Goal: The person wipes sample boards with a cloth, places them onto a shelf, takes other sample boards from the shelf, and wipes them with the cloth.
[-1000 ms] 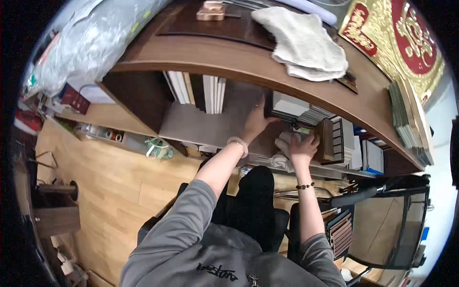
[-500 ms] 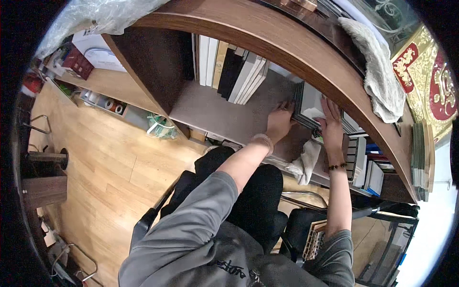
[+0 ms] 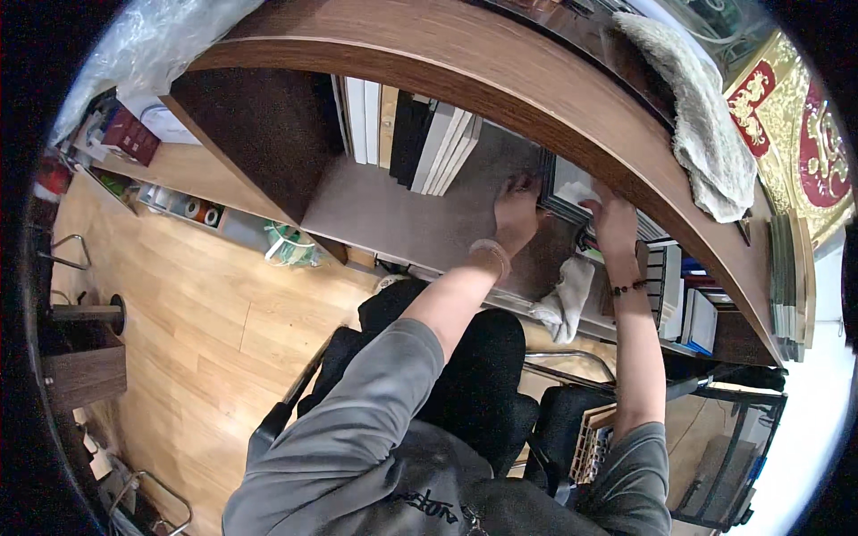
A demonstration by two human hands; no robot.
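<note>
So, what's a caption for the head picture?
Left hand and right hand at a dark-edged stack on a shelf.

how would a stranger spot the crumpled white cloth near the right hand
Find the long brown wooden cabinet, then the open grey shelf beneath its top. At that shelf's front edge, in view below and left of the person's right hand, hangs the crumpled white cloth. Only this one hangs here; the other white cloth lies atop the cabinet.

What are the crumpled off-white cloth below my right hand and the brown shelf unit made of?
Crumpled off-white cloth: soft-looking, matte textile, possibly cotton; it drapes in folds. Brown shelf unit: likely satin-finished wood or laminate; grain streaks its front edge.
</note>
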